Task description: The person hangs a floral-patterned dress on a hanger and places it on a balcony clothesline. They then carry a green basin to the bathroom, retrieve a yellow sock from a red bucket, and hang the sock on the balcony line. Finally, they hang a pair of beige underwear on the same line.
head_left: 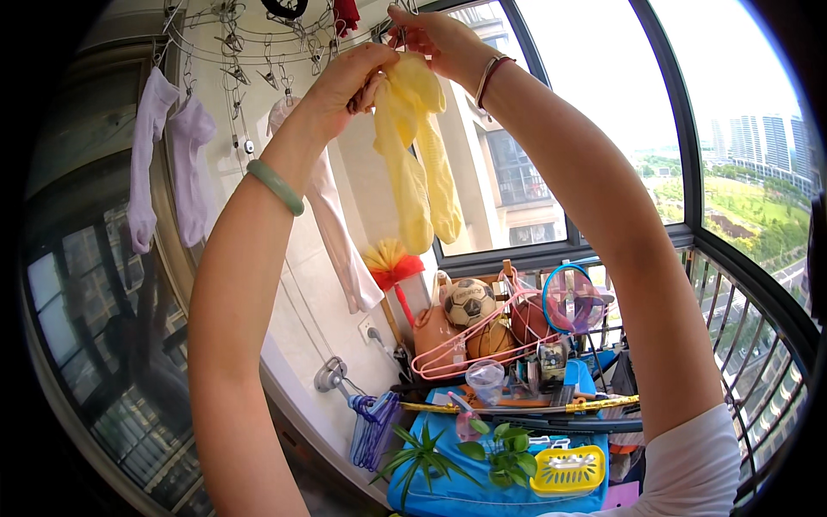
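Observation:
Both my arms reach up to a round metal drying rack (202, 53) hung with wire clips. A pair of yellow socks (403, 164) hangs down between my hands. My left hand (349, 82) is closed on the top edge of the socks, its fingertips partly hidden behind the fabric. Just above the socks, my right hand (435, 41) pinches a metal clip (400, 36) at the rack's edge. Whether the clip grips the socks I cannot tell. Left of my hands, a pair of lilac socks (191, 168) hangs from clips, and a long pale pink garment (332, 211) hangs behind my left wrist.
A large window (594, 112) and a railing (758, 370) lie to the right. Below are a blue cover (431, 495) with plants (508, 457), a yellow soap dish (568, 470), purple hangers (372, 431), pink hangers (448, 360) and balls (469, 302). Dark glass (95, 345) stands at left.

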### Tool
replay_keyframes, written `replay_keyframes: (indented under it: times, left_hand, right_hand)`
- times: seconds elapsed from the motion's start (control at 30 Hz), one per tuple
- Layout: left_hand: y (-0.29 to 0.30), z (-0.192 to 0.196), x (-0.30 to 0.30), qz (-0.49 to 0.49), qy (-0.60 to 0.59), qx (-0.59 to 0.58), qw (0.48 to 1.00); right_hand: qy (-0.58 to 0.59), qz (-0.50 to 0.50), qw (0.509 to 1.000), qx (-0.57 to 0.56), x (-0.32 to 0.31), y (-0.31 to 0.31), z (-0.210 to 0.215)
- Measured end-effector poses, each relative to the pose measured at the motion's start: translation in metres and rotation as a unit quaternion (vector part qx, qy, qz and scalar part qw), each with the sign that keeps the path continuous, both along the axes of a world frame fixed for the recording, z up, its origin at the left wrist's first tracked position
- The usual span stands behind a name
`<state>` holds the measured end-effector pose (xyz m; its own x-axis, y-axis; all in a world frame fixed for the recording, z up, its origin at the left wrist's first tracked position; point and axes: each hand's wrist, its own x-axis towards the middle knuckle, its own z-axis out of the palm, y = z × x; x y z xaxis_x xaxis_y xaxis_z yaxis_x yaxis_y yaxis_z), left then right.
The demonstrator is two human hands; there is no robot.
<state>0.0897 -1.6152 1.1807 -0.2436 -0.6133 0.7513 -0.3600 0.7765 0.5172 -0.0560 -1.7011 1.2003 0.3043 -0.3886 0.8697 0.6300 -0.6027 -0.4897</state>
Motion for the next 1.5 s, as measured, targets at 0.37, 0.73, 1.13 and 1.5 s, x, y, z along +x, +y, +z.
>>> replay_keyframes:
  times: [0.37,0.73,1.13,1.5]
  left_hand:
    - [0.01,0.002,-0.001,-0.01,0.028,0.02,0.999]
    - [0.007,-0.011,0.002,-0.002,0.01,-0.004,1.0]
    - [-0.005,-0.017,0.003,0.007,0.017,-0.055,0.998]
    - [-0.041,-0.09,-0.01,0.022,0.067,0.135,0.988]
  right_hand:
    - [0.028,-0.012,0.999,-0.031,-0.012,0.015,-0.003]
    - [-0.014,-0.109,0.992,-0.055,-0.013,0.02,-0.027]
    - [-0.031,-0.267,0.954,-0.133,-0.042,0.013,-0.08]
    - [-0.067,-0.141,0.987,-0.046,-0.049,-0.013,-0.083]
